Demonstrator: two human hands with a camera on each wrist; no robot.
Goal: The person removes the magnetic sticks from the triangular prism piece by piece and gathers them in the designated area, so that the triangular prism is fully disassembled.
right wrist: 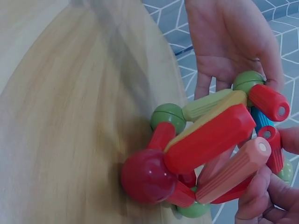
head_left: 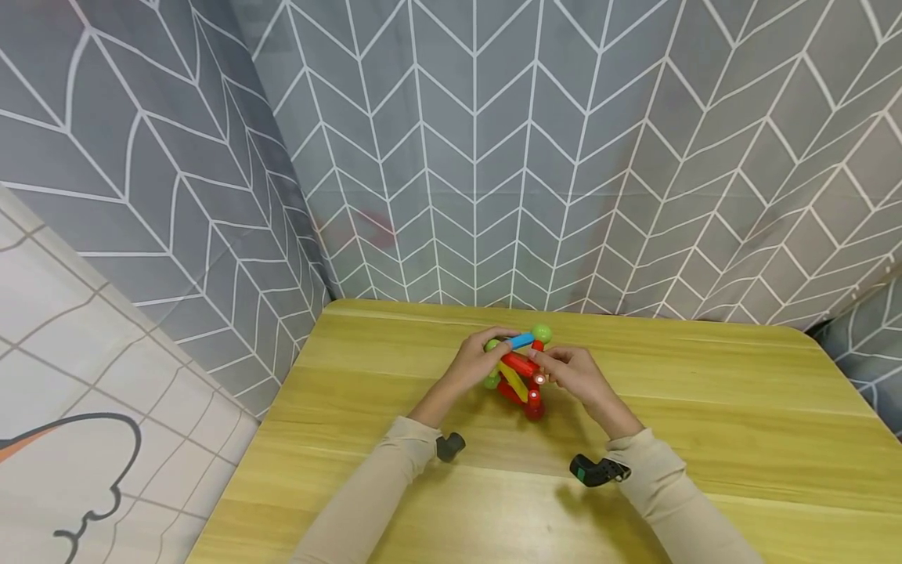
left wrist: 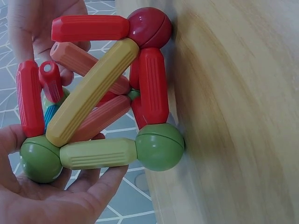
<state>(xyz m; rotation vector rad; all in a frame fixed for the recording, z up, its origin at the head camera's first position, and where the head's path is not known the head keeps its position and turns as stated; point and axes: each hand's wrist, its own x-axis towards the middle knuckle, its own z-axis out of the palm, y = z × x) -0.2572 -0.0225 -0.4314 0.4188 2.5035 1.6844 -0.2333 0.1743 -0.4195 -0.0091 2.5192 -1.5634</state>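
Note:
A frame of magnetic sticks and balls (head_left: 517, 385) stands on the table between both hands. My left hand (head_left: 474, 362) holds it from the left, its fingers around a green ball (left wrist: 39, 158) and beneath a light green stick (left wrist: 98, 153). From the other side my right hand (head_left: 579, 374) pinches a red stick (right wrist: 275, 151) between thumb and finger. A yellow stick (left wrist: 93, 91) slants across to a dark red ball (left wrist: 150, 28). One end of a pink stick (right wrist: 236, 170) points free, close to the right fingers. A blue stick (head_left: 521, 340) leads to another green ball (head_left: 542, 334).
The wooden table (head_left: 705, 407) extends on both sides of the hands. Patterned grey curtains (head_left: 472, 157) hang behind it and at the left. Dark wrist devices (head_left: 597, 471) sit below both sleeves.

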